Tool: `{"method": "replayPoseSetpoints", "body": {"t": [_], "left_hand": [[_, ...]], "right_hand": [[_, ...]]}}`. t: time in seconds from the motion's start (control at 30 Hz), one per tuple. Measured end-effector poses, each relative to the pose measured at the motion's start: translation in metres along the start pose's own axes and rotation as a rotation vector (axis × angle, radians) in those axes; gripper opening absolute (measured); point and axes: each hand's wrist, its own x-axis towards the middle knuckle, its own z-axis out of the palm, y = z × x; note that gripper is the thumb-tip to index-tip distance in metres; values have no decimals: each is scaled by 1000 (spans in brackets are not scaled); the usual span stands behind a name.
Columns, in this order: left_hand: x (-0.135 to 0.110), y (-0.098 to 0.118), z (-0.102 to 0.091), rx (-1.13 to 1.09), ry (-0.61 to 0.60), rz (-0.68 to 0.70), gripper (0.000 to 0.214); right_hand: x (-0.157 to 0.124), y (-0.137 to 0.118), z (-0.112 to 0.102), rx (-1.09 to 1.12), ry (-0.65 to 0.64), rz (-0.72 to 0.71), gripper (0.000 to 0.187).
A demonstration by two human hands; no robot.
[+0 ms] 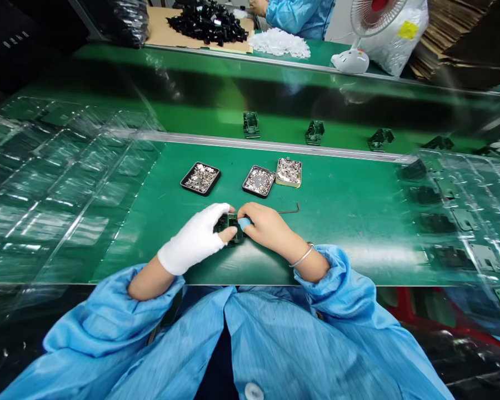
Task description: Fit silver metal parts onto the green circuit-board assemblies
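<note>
My left hand (pixel 200 236), in a white glove with bare fingertips, is closed around a small green circuit board assembly (pixel 233 223) on the green work surface. My right hand (pixel 266 225) meets it from the other side. Its fingers are pinched together at the board's upper right edge, with a light blue finger cot on one of them. Whatever sits between those fingertips is hidden. Just beyond my right hand lies a thin L-shaped hex key (pixel 291 210). Three small trays of shiny metal parts stand ahead of my hands: a left one (pixel 200 178), a middle one (pixel 259 181) and a right one (pixel 289 171).
Several board assemblies (pixel 251 125) sit on the green strip behind the metal rail (pixel 275 146). Clear plastic trays lie left (pixel 79 222) and right (pixel 475 222), the right ones holding boards. Farther back are black parts (pixel 208 22), white parts (pixel 280 43), a fan (pixel 350 60) and another person's blue sleeve (pixel 298 14).
</note>
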Motion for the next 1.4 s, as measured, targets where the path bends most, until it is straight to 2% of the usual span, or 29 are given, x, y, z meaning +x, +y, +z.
{"method": "replayPoseSetpoints", "body": {"t": [0.07, 0.2, 0.3, 0.43, 0.53, 0.63, 0.7, 0.77, 0.83, 0.9, 1.03, 1.1, 1.23, 1.4], "left_hand": [[7, 9, -11, 131, -92, -47, 26], [16, 25, -19, 462, -210, -75, 23], [16, 28, -15, 551, -220, -58, 25], [15, 25, -9, 561, -175, -66, 26], [16, 17, -9, 421, -145, -60, 25], [14, 4, -11, 95, -15, -31, 36], [9, -6, -8, -51, 61, -50, 48], [0, -16, -2, -75, 71, -55, 57], [-9, -24, 8, -56, 62, -41, 62], [-18, -30, 20, -85, 84, -53, 64], [-28, -30, 33, -221, 144, -159, 58], [-30, -25, 32, -236, 111, -186, 56], [-31, -18, 29, -226, 4, -159, 55], [-33, -21, 32, -233, 8, -139, 56]], "right_hand": [[0, -2, 2, -26, -1, -13, 23], [-1, -4, 6, -46, 2, -37, 24], [-1, -6, 9, -58, 10, -39, 25], [0, -9, 11, -83, 4, -24, 24], [0, -8, 12, -56, 20, 26, 22], [0, -2, 11, 9, 34, 139, 20], [-1, 5, 10, 42, -8, 208, 21], [-3, 13, 5, 42, -67, 231, 23], [-6, 22, -1, -7, -70, 206, 25], [-10, 32, -8, -109, -15, 181, 26], [-14, 49, -13, -287, 10, 210, 25], [-16, 49, -11, -253, -32, 179, 27], [-19, 39, -5, -16, -113, 45, 27], [-20, 32, 0, 12, -160, -18, 32]]}}
